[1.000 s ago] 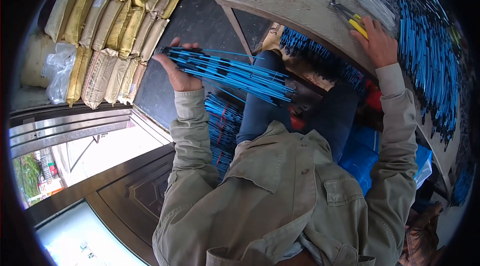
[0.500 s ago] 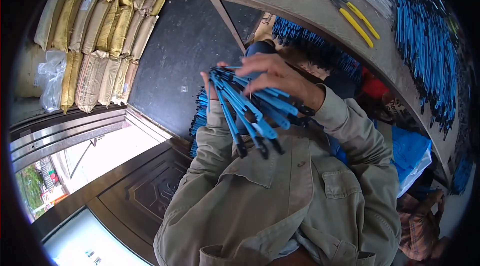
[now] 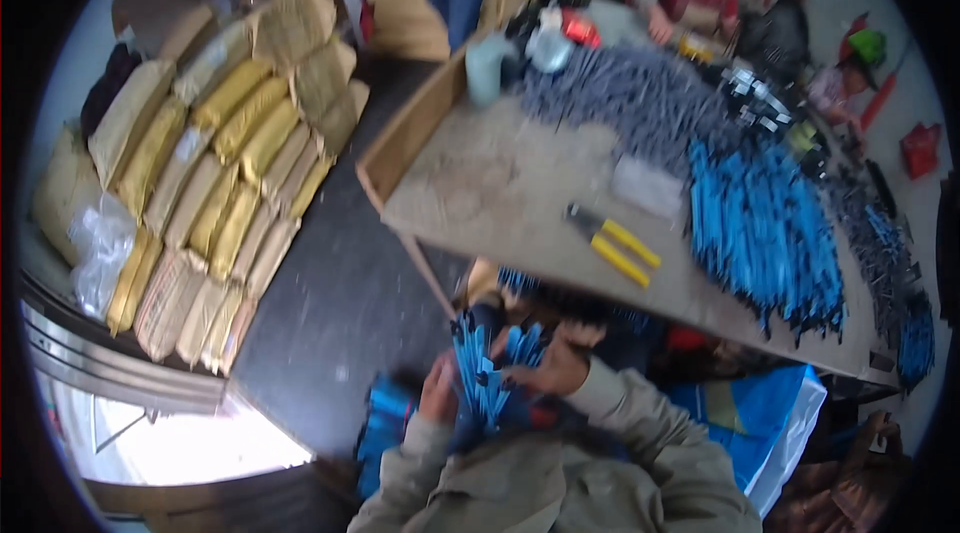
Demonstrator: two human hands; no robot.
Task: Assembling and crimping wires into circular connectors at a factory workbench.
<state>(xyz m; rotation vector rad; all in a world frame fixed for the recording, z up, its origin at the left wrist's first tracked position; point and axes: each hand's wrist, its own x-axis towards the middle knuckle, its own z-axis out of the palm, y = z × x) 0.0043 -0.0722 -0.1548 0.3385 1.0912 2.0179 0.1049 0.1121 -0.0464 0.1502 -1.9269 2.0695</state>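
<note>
Two-handed hold on a bundle of slim blue-and-black strips above the lap, left hand and right hand both clamped, exact finger placement blurred. Yellow-handled pliers let go since a second ago, apparently freeing both hands for the bundle. On the scuffed worktable: those pliers, matching blue strips piled broadly, a grey heap; leftward, stacked sacks beside black floor.

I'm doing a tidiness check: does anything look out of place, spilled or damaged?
Nothing looks plainly damaged, though the picture is blurred. Mildly odd: a crumpled clear plastic bag lies loose against the stacked sacks at left, and the grey strips lie in a jumbled heap, unlike the blue strips roughly aligned beside them.
</note>
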